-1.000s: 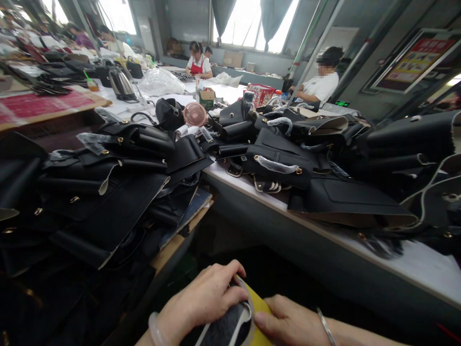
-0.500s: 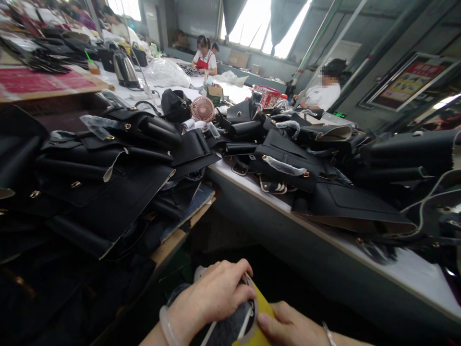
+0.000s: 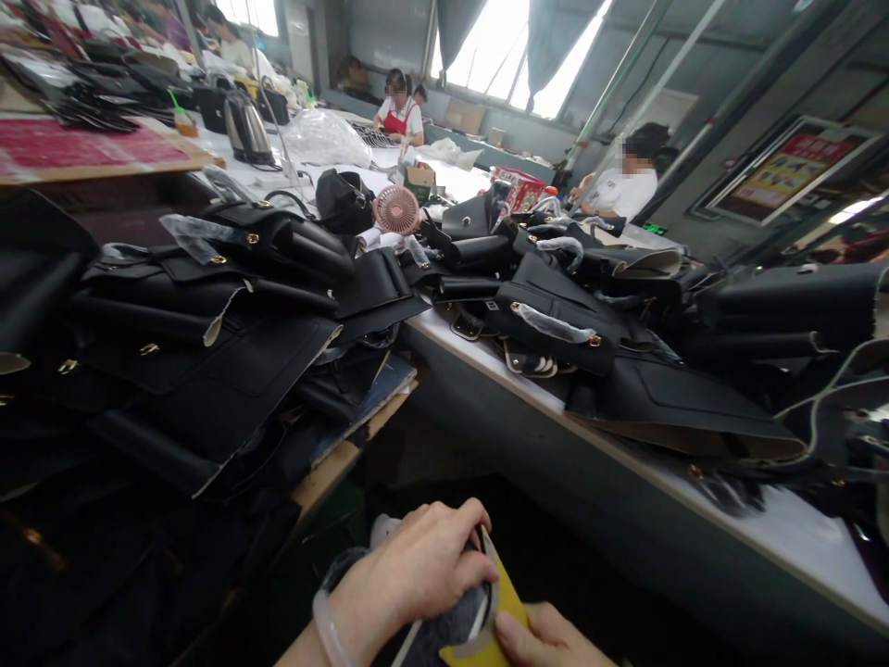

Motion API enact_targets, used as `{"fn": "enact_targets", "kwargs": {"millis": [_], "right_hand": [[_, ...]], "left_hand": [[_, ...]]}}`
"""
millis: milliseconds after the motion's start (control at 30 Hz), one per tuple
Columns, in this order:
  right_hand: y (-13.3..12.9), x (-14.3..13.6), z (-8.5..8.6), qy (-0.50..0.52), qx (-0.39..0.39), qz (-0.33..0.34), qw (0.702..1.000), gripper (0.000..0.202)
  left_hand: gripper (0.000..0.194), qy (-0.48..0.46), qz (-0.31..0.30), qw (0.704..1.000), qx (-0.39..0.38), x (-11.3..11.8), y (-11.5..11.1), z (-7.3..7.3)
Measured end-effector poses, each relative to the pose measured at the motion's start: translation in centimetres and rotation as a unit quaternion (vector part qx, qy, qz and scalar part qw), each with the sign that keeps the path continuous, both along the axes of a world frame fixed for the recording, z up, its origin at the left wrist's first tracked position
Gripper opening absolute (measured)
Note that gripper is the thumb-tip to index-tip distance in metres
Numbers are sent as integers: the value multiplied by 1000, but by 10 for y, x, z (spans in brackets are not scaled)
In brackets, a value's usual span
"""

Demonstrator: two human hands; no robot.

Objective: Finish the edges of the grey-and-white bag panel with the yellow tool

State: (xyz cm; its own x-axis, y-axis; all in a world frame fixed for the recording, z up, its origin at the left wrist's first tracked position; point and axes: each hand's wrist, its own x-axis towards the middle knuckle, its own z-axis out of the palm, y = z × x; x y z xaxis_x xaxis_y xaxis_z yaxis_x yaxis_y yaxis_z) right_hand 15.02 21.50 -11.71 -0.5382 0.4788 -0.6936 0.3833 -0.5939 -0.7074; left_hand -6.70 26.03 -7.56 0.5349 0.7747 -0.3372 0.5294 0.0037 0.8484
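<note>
At the bottom centre is a yellow piece [image 3: 510,593] with a greyish edge. My left hand [image 3: 423,560], with a pale bangle at its wrist, pinches the piece's upper left edge between thumb and fingers. Lower right of it, my right hand [image 3: 545,637] grips the piece's right side, thumb on top and fingers partly hidden behind. Beneath my left hand lies dark bluish-grey material [image 3: 455,625] with white strips; much of it is hidden.
Black leather bag parts [image 3: 229,371] are heaped at left, more [image 3: 556,310] on the white table [image 3: 798,528] at right. Behind stand a pink fan [image 3: 395,210] and a kettle [image 3: 248,130]. A person in a red apron [image 3: 399,119] and another in white [image 3: 629,181] sit farther back.
The view has shifted slightly. The yellow piece is tilted a little differently, and my right hand has moved slightly lower, its bracelet no longer in view. Both hands keep their hold.
</note>
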Motion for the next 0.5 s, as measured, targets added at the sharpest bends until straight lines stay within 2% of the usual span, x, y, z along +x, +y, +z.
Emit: {"fn": "enact_targets", "kwargs": {"millis": [133, 233, 367, 500], "right_hand": [[4, 3, 0, 6, -15, 6, 1000, 70], [2, 2, -2, 5, -10, 1, 1000, 73], [-7, -6, -13, 21, 4, -24, 999, 79], [-12, -15, -23, 12, 53, -25, 998, 79]], "left_hand": [[37, 10, 3, 1000, -7, -1, 0, 3], [40, 8, 9, 1000, -17, -1, -1, 5], [42, -4, 22, 999, -36, 0, -1, 3], [42, -27, 33, 998, -52, -1, 0, -1]]}}
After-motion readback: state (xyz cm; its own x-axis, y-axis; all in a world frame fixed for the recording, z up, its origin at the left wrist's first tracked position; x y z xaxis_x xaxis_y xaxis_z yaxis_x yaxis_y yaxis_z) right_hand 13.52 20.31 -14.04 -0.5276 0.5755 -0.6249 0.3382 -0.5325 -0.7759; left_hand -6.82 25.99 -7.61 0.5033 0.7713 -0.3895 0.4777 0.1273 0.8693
